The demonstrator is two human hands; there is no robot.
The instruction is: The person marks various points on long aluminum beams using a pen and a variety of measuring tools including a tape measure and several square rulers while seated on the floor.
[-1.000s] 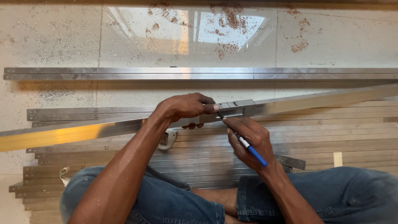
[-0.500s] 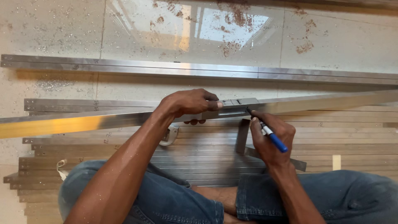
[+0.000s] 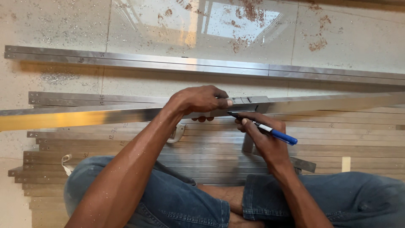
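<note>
Aluminium bar (image 3: 105, 115) runs off both edges; left hand (image 3: 202, 100) covers its middle

Aluminium bars (image 3: 135, 145) on tiled floor (image 3: 63, 21)

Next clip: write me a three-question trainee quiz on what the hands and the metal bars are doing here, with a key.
1. True or false: the left hand presses down on the long aluminium bar lying across the person's lap.
2. Which does the right hand hold? A) a tape measure B) a blue-capped marker C) a hacksaw
3. Fill in: the marker's tip touches the bar right beside the metal ______ laid across it.

Key: 1 true. 2 B. 3 square; its other leg hangs below the bar, behind the right hand. More aluminium bars lie stacked on the tiled floor.
</note>
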